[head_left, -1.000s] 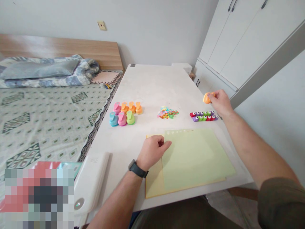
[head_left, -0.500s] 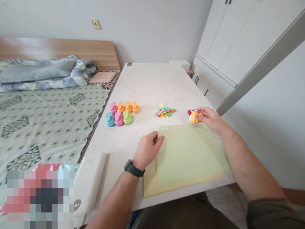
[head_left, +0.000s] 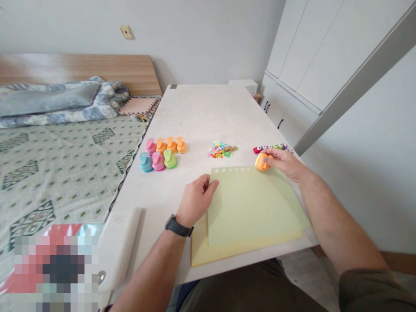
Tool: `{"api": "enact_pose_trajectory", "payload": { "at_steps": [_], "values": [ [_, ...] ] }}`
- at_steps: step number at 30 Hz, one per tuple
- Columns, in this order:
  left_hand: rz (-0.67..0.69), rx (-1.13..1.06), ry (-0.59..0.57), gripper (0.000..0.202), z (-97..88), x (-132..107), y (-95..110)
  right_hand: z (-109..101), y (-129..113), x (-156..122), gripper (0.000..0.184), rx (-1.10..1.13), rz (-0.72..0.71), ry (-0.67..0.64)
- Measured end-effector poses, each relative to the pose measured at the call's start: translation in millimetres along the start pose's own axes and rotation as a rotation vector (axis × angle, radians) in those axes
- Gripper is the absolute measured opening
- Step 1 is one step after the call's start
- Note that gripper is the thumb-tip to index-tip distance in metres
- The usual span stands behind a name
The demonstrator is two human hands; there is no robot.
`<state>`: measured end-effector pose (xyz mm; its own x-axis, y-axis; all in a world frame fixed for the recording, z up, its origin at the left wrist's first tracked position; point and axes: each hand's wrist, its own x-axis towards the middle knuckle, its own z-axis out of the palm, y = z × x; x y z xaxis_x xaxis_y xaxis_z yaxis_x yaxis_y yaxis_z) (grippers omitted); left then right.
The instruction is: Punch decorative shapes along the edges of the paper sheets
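Observation:
My right hand (head_left: 283, 163) is closed around an orange paper punch (head_left: 261, 162) and sets it on the top right edge of a light green sheet (head_left: 253, 203). A row of punched holes runs along that sheet's top edge. The green sheet lies on a yellow sheet (head_left: 201, 249). My left hand (head_left: 195, 200), with a black watch on the wrist, has its fingers curled and rests on the green sheet's left edge.
On the white table (head_left: 208, 117) stand several coloured punches (head_left: 160, 154), a heap of paper cut-outs (head_left: 222, 150) and a row of small punches (head_left: 271, 148). A white device (head_left: 118, 242) lies at the near left. A bed is on the left, wardrobes on the right.
My right hand brought the orange punch from the table's right edge down to the green sheet's top edge. My left hand stayed on the sheet.

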<state>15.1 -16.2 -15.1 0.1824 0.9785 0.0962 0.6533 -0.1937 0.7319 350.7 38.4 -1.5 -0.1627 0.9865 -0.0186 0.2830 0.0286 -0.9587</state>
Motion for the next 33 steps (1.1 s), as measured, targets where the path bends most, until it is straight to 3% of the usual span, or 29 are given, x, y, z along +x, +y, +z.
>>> {"api": "enact_pose_trajectory", "payload": {
  "at_steps": [23,33],
  "values": [
    [-0.020,-0.020,-0.005,0.039,-2.0,1.4,2.2,-1.6,7.1,5.5,0.048,0.050,-0.008,0.103],
    [-0.030,-0.029,-0.002,0.038,-1.7,2.1,0.8,-2.7,4.1,2.9,0.044,-0.011,-0.019,0.009]
  ]
}}
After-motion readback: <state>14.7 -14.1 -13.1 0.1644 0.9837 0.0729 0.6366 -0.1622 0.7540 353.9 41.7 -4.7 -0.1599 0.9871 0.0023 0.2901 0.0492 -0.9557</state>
